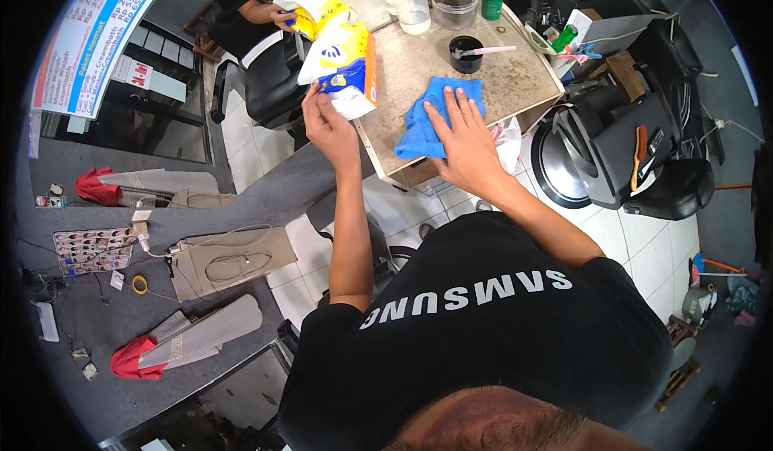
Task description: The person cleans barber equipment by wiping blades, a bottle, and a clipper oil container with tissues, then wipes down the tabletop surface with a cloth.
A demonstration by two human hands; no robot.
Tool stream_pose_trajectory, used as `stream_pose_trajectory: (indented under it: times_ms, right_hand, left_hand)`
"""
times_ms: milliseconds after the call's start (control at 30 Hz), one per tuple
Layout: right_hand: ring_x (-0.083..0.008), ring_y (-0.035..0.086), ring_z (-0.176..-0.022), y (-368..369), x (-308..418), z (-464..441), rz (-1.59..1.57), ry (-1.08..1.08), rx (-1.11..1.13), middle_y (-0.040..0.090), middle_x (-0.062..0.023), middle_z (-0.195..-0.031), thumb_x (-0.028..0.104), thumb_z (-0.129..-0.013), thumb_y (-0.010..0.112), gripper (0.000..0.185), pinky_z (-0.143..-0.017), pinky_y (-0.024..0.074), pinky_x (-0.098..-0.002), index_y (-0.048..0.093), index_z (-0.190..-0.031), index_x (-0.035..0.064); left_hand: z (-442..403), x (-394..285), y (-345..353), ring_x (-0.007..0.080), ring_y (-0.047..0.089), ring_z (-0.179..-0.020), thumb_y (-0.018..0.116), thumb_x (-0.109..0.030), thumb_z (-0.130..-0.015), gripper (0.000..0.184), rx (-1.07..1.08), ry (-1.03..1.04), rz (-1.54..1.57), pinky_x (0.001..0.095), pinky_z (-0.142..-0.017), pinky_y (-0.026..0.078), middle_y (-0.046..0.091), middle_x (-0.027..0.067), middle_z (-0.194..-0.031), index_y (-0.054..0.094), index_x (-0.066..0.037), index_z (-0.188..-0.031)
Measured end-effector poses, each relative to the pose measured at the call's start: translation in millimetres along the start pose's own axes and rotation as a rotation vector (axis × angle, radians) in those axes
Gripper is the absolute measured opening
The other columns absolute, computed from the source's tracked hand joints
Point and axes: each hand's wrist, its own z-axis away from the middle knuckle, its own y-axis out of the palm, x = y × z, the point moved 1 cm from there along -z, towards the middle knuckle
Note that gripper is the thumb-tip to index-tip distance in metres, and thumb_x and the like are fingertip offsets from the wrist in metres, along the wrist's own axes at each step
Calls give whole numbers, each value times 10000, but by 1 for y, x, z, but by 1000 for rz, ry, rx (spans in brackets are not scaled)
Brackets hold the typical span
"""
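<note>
My left hand (328, 127) grips the lower end of a yellow, white and blue tissue pack (342, 63), holding it tilted at the table's left side. A white tissue (352, 102) hangs at its lower end. My right hand (465, 138) lies flat with fingers stretched out on a crumpled blue cloth (417, 129), pressing it against the worn wooden tabletop (403, 64) near the front edge. Beyond the cloth stands a black bowl (466, 55) with a pink-handled brush (491, 49) across it.
Toward the back stand a clear plastic container (411, 4), a lidded tub (455, 10) and a green bottle with a red cap (492, 2). A mirror behind the table reflects my arms and the pack. Black salon chairs (604, 153) stand to the right.
</note>
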Motion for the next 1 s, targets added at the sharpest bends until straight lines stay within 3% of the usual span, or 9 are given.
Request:
stream_pose_trajectory:
  times_ms: [100,133,267,433,600,700,800,1000]
  right_hand:
    - [-529,328,-1484,11,0,-14,-3,-26,-6,344,-391,-1569,198,-878,721,715,-1244,264,-561,463,-1520,20]
    - [-535,331,-1481,15,-2,-20,-13,-40,-8,346,-398,-1563,200,-885,714,701,-1244,264,-561,468,-1514,10]
    - [-568,352,-1457,35,-3,-53,-74,-60,-23,385,-448,-1507,197,-882,670,646,-1238,268,-567,507,-1456,-48]
    - [-567,380,-1441,68,-1,-115,-111,-37,-4,419,-452,-1479,181,-907,638,576,-1234,287,-566,531,-1429,-37]
    - [-430,408,-1473,84,10,-130,-192,-241,150,436,-264,-1579,60,-866,664,482,-1241,329,-501,579,-1341,48]
    - [-431,425,-1460,51,9,-87,-332,-326,189,460,-259,-1562,0,-852,658,502,-1233,343,-499,573,-1343,55]
    - [-437,435,-1450,30,-2,-60,-168,-149,113,480,-267,-1542,-30,-835,656,516,-1223,356,-502,570,-1338,54]
    - [-459,522,-1347,82,-23,-155,-39,-141,-97,587,-298,-1382,40,-846,626,444,-1169,382,-542,572,-1284,-3]
  left_hand:
    - [2,-1,-15,243,653,-939,485,-185,-1112,322,-95,-67,6,359,-852,512,705,183,-1160,628,93,-1191]
    - [3,-5,-21,193,621,-906,467,-197,-1121,336,-131,-33,13,324,-817,499,699,146,-1110,620,90,-1204]
    - [10,-28,-50,126,540,-858,446,-214,-1133,354,-191,-94,62,274,-753,455,646,97,-1002,611,86,-1219]
    - [21,-31,-76,125,508,-830,427,-219,-1140,354,-235,-61,39,276,-715,431,616,84,-970,594,79,-1229]
    - [34,-40,-96,149,515,-846,416,-202,-1138,330,-226,-119,-4,309,-756,450,596,92,-953,579,76,-1206]
    - [46,-37,-111,156,523,-877,413,-197,-1137,311,-253,-149,-12,312,-778,451,600,95,-977,572,69,-1166]
    - [58,-41,-126,148,515,-872,413,-219,-1142,320,-280,-184,-9,306,-786,447,586,87,-956,570,60,-1127]
    - [74,-41,-142,140,506,-861,413,-237,-1146,327,-272,-239,9,300,-787,441,574,82,-937,560,54,-1135]
